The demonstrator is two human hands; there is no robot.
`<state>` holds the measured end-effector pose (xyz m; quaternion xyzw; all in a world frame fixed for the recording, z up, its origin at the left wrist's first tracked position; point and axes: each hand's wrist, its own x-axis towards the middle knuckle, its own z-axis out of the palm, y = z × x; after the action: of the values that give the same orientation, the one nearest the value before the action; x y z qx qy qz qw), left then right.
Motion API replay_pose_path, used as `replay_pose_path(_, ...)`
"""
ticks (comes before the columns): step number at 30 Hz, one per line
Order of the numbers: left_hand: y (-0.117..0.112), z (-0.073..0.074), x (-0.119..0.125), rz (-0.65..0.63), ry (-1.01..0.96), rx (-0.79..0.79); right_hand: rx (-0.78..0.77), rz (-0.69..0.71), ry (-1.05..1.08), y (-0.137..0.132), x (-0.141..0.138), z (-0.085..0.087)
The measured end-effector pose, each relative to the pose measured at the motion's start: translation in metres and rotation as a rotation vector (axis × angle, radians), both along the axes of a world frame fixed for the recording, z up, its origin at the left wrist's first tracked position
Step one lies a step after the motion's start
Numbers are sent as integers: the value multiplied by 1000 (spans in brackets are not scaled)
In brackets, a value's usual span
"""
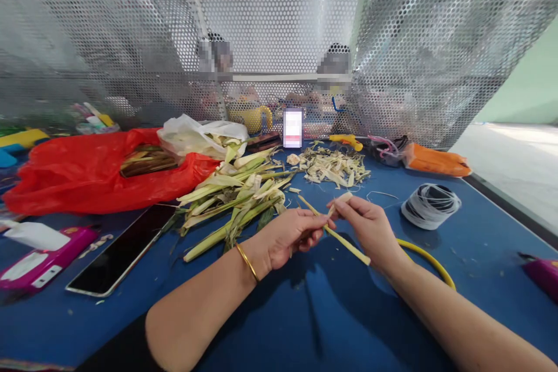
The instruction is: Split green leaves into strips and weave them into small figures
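My left hand [300, 232], with a gold bangle at its wrist, is closed on a thin, pale yellow-green stalk [351, 248]. The stalk slants down to the right across the front of the fingers. Close beside it, my right hand [368, 225] pinches a pale strip of dried husk [341, 202], whose lower end meets the stalk at the left fingertips. Whether the strip is wrapped round the stalk cannot be made out. Left of the hands lies a heap of green and yellow husks [239, 197]. Beyond them sits a pile of small husk scraps [333, 167].
A roll of white cord [430, 206] and a yellow tube [429, 260] lie at right. At left are a red bag [87, 171], a dark phone [124, 250] and a magenta device [47, 258]. Perforated metal panels [279, 23] stand behind, with people beyond.
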<state>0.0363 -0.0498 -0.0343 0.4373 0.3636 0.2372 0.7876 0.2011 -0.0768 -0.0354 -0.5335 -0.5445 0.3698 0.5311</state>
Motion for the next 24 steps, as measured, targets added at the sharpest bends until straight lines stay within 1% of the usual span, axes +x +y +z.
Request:
replay_pose_path(3,2,-2,1,57,-182,-192,-57,83,54,2,1,1)
replay_pose_path(5,4,-1,1,102,-265,-268,-123,185,87,0,-2,2)
replay_pose_path(7,5,0,0,127,-306,-323,-170,248,111,-3,-6,4)
replay_pose_path(11,5,4,-4,88,-319,-388,-152,217,76,-6,-9,5)
replay_pose_path(14,3,6,-4,59,-301,-365,-138,211,8,-4,-4,4)
replay_pose_path(16,-1,8,-2,93,-289,-318,-124,224,-47,-3,-2,1)
replay_pose_path(18,-6,8,3,172,-277,-246,-69,211,-125,-4,-3,-2)
replay_pose_path(22,-14,4,15,382,-208,-58,88,128,-307,-9,-10,-9)
replay_pose_path(24,-14,3,16,401,-187,-31,98,118,-324,-10,-11,-12)
